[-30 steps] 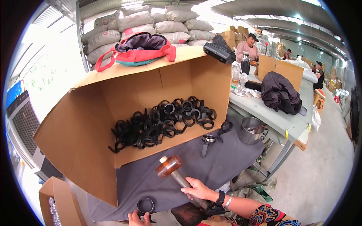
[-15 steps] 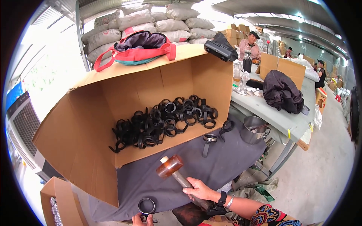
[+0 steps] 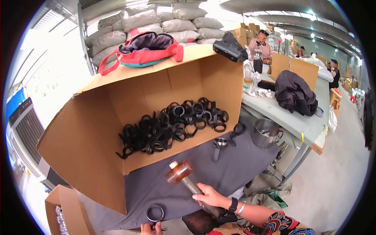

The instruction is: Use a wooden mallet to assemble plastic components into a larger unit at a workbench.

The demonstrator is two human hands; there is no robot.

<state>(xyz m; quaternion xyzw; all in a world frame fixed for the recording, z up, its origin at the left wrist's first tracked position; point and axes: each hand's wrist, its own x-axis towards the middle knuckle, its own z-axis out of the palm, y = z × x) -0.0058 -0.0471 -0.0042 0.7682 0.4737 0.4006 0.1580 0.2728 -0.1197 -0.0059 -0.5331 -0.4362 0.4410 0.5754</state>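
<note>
My right hand (image 3: 210,196) is wrapped round the grey handle of a mallet with a translucent amber-brown head (image 3: 179,171). The mallet head hangs above the dark cloth, tilted up to the left. At the lower edge, the fingers of my left hand (image 3: 151,228) pinch a black ring-shaped part (image 3: 155,213) from below, its opening facing up. Most of that hand is cut off by the frame. Ahead lies a similar ring part with a silvery band and a black handle (image 3: 220,143). Another black ring part (image 3: 237,129) rests beside it.
A cardboard box (image 3: 188,84) on its side holds a heap of black ring parts (image 3: 172,123). A steel mug (image 3: 266,134) stands right of it. A red bag (image 3: 150,55) lies on top. A smaller carton (image 3: 76,211) stands lower left; a grey table (image 3: 301,121) extends right.
The whole view has shifted slightly. My hands hold the same things in nearly the same pose. The person at the back has raised a hand toward their head.
</note>
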